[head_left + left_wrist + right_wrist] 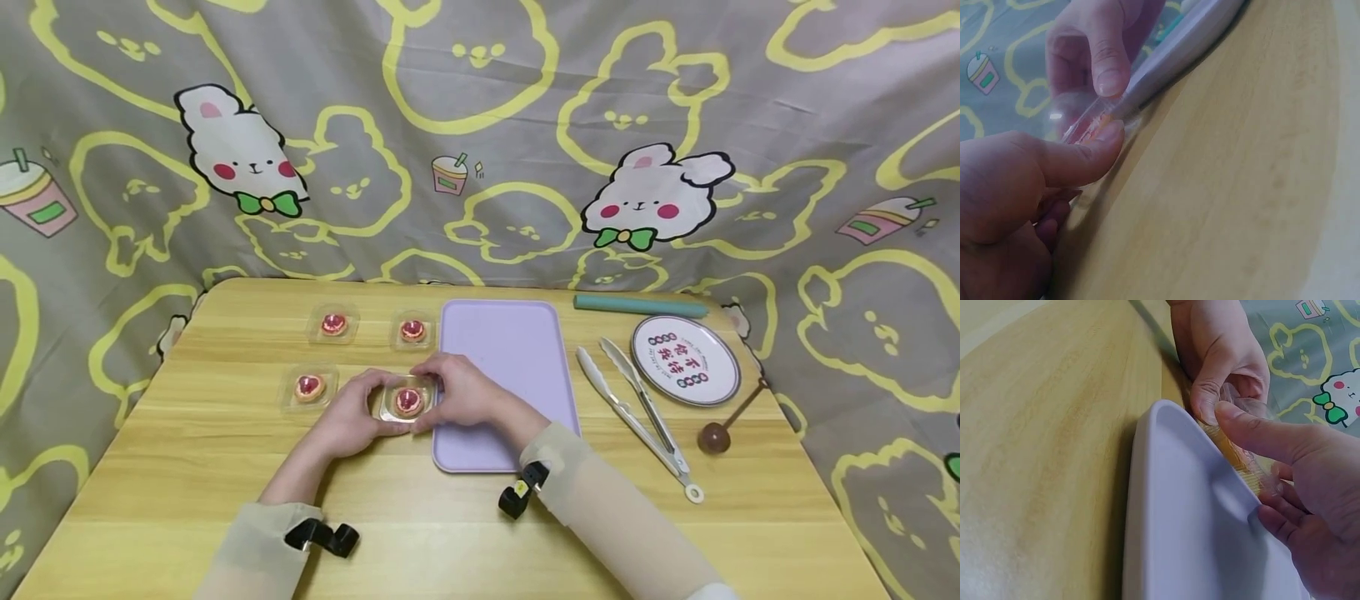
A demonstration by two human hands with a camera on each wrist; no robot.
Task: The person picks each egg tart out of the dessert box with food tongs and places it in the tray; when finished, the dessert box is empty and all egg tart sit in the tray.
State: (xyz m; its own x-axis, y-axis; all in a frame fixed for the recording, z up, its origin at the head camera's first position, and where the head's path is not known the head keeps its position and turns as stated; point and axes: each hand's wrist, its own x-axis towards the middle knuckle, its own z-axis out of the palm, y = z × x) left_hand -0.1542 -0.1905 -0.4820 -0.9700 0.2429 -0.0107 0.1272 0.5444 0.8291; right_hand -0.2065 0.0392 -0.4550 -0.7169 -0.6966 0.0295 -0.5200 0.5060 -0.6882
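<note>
A small red-topped tart sits in a clear plastic box at the left edge of a lilac tray. My left hand grips the box from the left, thumb along its near edge. From the other side my right hand pinches the same box, its thumb meeting the left thumb at the near rim. In the right wrist view the box is just beyond the tray's edge. Whether the lid is fastened cannot be told; fingers cover part of it.
More boxed tarts stand behind and left: one tart beside my left hand, others farther back. Right of the tray lie tongs, a printed plate, a teal stick and a brown ball on a stick. A patterned curtain borders the table.
</note>
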